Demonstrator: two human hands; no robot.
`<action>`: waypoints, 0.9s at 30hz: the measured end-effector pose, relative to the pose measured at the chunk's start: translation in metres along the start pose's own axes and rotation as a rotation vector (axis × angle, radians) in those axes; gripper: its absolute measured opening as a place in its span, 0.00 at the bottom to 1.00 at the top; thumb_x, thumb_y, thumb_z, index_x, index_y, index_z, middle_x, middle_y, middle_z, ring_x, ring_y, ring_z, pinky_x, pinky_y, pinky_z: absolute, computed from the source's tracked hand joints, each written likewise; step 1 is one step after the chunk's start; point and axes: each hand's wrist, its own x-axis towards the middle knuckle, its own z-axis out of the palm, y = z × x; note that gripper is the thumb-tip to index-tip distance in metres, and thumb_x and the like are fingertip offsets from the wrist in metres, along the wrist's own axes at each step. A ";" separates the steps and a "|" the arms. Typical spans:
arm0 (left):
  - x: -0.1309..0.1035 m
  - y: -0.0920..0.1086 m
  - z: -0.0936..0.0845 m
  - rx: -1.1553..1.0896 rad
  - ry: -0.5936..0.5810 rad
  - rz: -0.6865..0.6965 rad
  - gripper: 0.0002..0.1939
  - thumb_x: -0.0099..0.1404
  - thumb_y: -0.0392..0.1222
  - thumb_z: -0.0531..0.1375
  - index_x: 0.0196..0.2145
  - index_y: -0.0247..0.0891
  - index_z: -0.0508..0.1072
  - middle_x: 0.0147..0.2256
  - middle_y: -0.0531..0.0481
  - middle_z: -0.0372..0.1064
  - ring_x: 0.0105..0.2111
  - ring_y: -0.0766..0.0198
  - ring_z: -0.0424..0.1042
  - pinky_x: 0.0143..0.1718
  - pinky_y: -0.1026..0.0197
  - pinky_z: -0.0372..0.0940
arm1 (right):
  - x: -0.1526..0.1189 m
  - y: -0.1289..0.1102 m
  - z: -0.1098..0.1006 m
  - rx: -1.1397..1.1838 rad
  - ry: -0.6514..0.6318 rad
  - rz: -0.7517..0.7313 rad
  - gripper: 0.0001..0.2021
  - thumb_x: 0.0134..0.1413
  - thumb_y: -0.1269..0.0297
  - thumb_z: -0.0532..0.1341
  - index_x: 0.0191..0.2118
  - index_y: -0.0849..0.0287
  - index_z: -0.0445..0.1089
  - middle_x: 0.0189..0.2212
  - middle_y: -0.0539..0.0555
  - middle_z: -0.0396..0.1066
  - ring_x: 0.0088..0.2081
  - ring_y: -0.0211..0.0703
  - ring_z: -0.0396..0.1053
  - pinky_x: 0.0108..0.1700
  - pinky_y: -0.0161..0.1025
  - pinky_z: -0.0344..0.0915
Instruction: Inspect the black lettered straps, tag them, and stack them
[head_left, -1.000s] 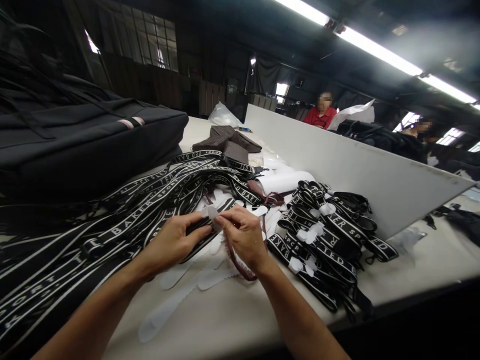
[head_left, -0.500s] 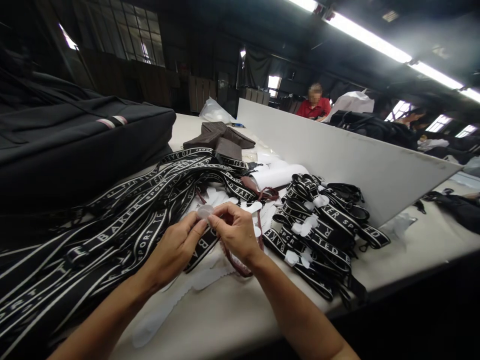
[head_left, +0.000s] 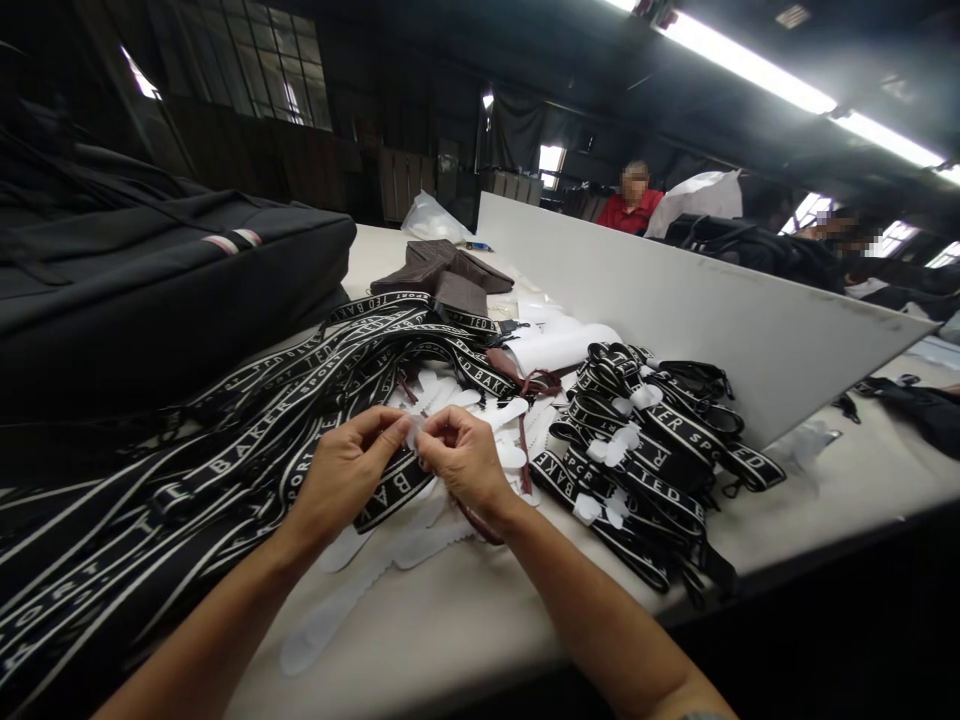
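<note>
My left hand and my right hand meet in front of me, fingertips nearly touching. Both pinch a small translucent white tie; the fingers cover most of it. Beneath the hands runs a black webbing strap with white lettering. Loose white strips with rounded ends lie just beyond and to the right of my fingers. A long strip with a toothed edge lies on the table below my left hand.
Long lettered straps spread over the left. Folded straps with white ties are heaped at the right. A black bag stands at left. Brown pieces lie behind. A white partition borders the table; a person in red sits beyond.
The round white end that showed between my fingertips is now mostly covered. My left hand's fingers have curled in more tightly. The view has shifted slightly.
</note>
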 end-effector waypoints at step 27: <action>-0.005 -0.009 -0.001 0.302 0.121 0.260 0.13 0.66 0.50 0.61 0.34 0.37 0.74 0.28 0.53 0.73 0.27 0.65 0.71 0.33 0.65 0.65 | -0.001 0.006 -0.001 -0.171 0.103 -0.185 0.11 0.52 0.58 0.65 0.29 0.59 0.67 0.23 0.48 0.66 0.25 0.36 0.62 0.29 0.34 0.60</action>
